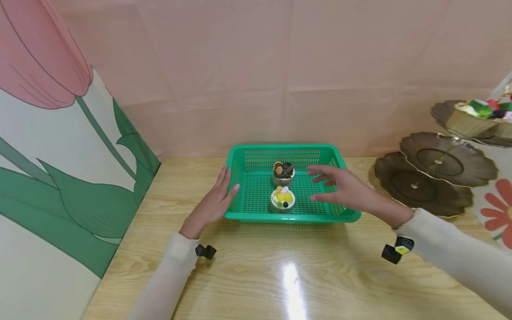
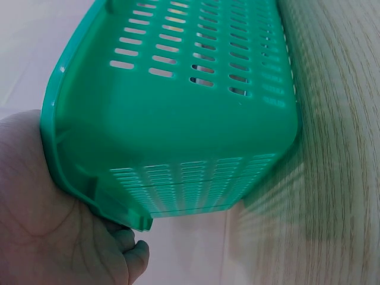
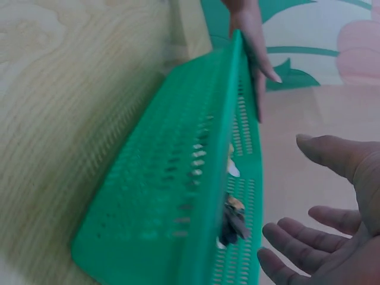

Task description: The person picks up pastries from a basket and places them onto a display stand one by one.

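where the surface (image 1: pixel 240 275) runs back toward a pink backdrop (image 1: pixel 256 80), there stands one green basket (image 1: pixel 294 218), slotted, upright, long side facing the person.

contents, two dessert cups: one chocolate-topped cup (image 1: pixel 283 173), toward the back; one fruit-topped cup (image 1: pixel 282 200) with yellow pieces and a dark berry, just in front of it. both upright, left of the right hand (image 1: pixel 347 189).

left hand (image 1: pixel 212 203): at the basket's left end, palm against the rim, fingers fairly straight, thumb apart, gripping nothing.

right hand: over the basket's right end, thumb and fingers wide apart, nothing between them.

sleeves, two, pale: left sleeve (image 1: pixel 166 275) and right sleeve (image 1: pixel 456 262), each with a small black device at the cuff.

tiered stand (image 1: pixel 436 155), right: brown scalloped plates, the uppermost bearing cups with colourful toppings.

at far left, a tulip print (image 1: pixel 44 58); at far right, a red flower print (image 1: pixel 498 208).
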A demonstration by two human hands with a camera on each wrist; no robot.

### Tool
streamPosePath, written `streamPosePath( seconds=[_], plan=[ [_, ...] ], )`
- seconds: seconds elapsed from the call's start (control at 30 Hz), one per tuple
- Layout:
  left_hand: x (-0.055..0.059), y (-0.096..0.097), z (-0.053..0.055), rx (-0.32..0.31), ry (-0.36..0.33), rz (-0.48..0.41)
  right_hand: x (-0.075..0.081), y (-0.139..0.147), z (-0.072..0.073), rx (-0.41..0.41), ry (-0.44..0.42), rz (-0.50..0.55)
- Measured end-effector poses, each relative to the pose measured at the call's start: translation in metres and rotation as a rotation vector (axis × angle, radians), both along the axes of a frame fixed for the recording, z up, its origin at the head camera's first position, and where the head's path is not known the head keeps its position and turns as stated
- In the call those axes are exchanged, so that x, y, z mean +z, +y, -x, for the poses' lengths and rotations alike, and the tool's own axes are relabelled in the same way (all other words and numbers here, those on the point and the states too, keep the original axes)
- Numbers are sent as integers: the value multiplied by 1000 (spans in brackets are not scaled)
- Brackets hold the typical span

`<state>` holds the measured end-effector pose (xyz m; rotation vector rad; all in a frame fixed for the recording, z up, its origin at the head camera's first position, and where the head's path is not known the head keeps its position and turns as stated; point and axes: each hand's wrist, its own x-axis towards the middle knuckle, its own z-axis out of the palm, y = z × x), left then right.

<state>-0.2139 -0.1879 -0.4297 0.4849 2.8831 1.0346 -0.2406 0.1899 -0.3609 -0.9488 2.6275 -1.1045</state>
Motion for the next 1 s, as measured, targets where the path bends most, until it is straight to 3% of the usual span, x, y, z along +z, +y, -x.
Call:
streamPosePath(
  seconds=[0.2,0.47,1.0],
  plan=[
    [1,1,-1,-2,2,-8,-17,-15,4,-37,-61,-34],
    [-1,0,1,-1,8,-2,-38,-30,13,-28,-91,-65],
    [1,0,0,6,-2,-5,-56,-51,23,6,-155,-104]
  ],
)
